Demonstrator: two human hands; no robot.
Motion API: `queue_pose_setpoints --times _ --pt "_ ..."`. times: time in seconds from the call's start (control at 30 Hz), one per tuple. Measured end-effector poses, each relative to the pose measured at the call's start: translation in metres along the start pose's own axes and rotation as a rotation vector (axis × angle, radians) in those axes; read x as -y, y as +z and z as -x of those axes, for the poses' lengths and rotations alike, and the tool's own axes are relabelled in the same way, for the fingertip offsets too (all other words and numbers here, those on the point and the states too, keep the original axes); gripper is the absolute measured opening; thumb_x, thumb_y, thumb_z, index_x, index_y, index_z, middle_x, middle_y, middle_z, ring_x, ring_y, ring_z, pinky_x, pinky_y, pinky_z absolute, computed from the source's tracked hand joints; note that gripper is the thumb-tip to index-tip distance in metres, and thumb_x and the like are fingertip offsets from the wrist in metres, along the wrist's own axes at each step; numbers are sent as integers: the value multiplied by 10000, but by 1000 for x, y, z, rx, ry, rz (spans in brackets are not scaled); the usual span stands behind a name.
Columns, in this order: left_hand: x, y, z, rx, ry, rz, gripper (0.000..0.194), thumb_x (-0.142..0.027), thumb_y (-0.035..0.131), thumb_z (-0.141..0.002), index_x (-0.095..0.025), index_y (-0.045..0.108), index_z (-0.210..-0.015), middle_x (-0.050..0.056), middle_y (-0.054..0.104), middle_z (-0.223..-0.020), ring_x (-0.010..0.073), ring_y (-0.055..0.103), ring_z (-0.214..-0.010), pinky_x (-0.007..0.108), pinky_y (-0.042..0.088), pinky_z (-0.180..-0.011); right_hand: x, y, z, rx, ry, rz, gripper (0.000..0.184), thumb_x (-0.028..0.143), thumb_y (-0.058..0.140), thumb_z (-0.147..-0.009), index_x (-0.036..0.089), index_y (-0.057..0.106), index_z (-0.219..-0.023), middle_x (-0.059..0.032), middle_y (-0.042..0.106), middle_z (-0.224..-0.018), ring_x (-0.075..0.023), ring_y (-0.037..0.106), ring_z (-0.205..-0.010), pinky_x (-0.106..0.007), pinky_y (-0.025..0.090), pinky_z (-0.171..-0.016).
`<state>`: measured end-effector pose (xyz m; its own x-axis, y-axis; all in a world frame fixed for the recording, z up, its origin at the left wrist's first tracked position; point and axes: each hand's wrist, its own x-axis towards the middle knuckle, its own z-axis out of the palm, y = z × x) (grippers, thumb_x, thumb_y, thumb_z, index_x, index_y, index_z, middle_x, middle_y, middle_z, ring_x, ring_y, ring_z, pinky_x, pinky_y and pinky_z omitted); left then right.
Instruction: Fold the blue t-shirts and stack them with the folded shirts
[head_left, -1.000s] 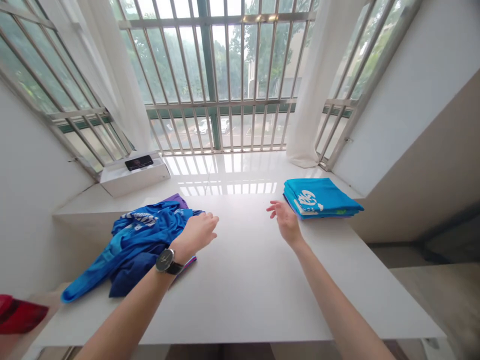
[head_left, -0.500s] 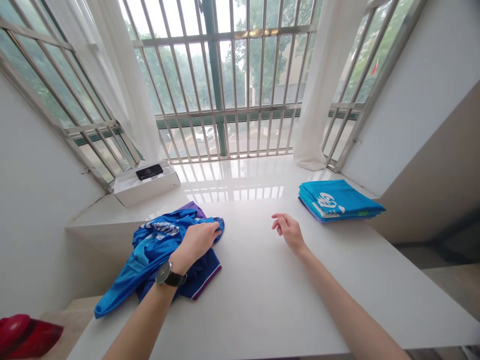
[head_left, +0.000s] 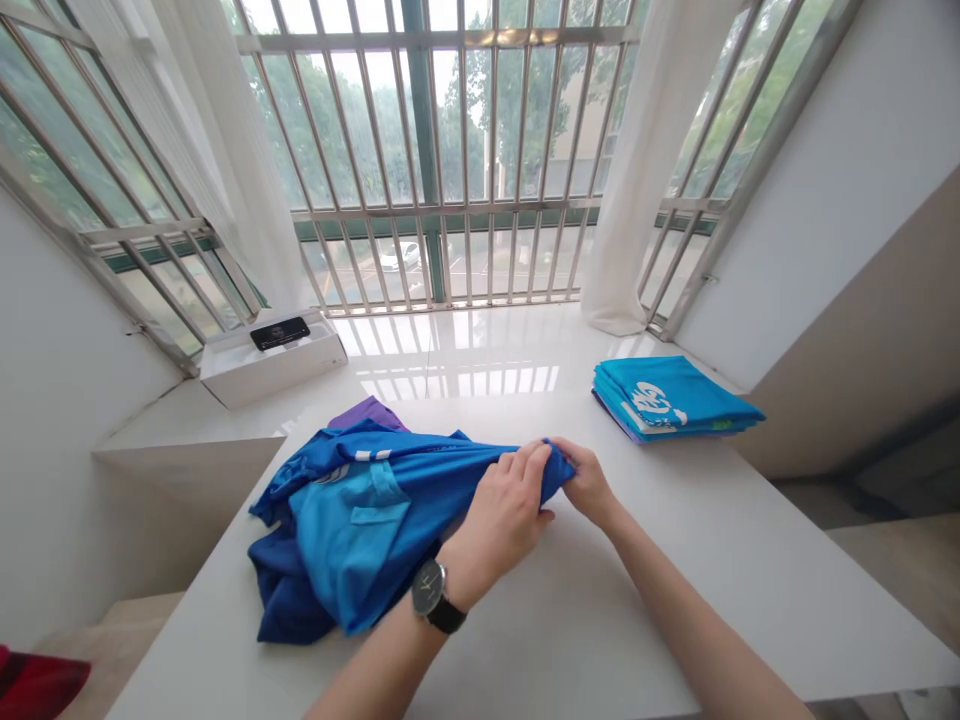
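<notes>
Pinching up a bright blue shirt (head_left: 367,510) on the white table (head_left: 570,640), purple cloth (head_left: 367,412) poking out behind it. Left hand (head_left: 495,520), with a black-strapped watch (head_left: 436,597) on the wrist, and right hand (head_left: 592,487) both have a closed grip on its bunched end, folded blue stack (head_left: 671,398) just off to the right.

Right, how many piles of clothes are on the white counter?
2: a crumpled blue shirt, gripped by the left hand and right hand, with purple cloth showing behind it, and a folded turquoise stack at the right. Other garments could be hidden within them.
</notes>
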<state>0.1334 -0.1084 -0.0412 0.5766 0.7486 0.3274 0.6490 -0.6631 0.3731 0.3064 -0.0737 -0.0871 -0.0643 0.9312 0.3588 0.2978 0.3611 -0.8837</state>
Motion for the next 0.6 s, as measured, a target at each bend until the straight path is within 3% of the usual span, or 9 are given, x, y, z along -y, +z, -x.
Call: queue_pose_setpoints --times 0.07,0.17,0.27,0.37,0.5,0.6 --pt "12 -5 7 86 -47 -124 883 -190 646 -807 -249 144 -1531 152 302 -1567 348 485 -1275 475 458 -989 -1 -12 -6 -108 -17 -23 189 265 560 -792 216 682 -929 -29 739 -893 -233 677 -839 -355 548 -786" --pt "31 -17 15 182 -94 -199 913 -199 649 -805 -277 119 -1544 145 225 -1601 345 511 -1257 444 461 -974 -5 -28 -11 -329 -19 -15 171 304 571 -815 216 666 -927 -26 712 -864 -216 651 -804 -342 533 -759" --pt "50 -29 16 222 -120 -226 707 -257 648 -837 -246 329 -1469 135 362 -1522 321 511 -1251 412 451 -992 -13 -42 -15 -614 -38 -37 211 376 585 -835 213 663 -944 -19 676 -853 -216 632 -832 -378 509 -829" --pt "69 -31 12 316 -122 -272 433 -338 673 -839 -196 567 -1235 130 571 -1256 310 567 -1125 404 468 -949 -23 -54 -21 -804 -64 -121 223 447 594 -828 230 642 -840 10 600 -724 -198 602 -743 -395 499 -818" --pt "87 -22 9 357 -107 -270 290 -393 648 -870 -190 617 -1075 98 622 -1030 280 605 -971 365 495 -833 -30 -65 -25 -830 -63 -120 316 557 544 -830 246 586 -790 41 462 -589 -160 498 -551 -344 479 -627" --pt "93 -18 11 345 -92 -194 232 -383 579 -922 -216 615 -1079 79 622 -1014 254 614 -951 334 491 -809 -23 -70 -21 -617 26 -10 540 673 303 -893 232 608 -960 6 501 -602 -175 491 -508 -330 436 -515"
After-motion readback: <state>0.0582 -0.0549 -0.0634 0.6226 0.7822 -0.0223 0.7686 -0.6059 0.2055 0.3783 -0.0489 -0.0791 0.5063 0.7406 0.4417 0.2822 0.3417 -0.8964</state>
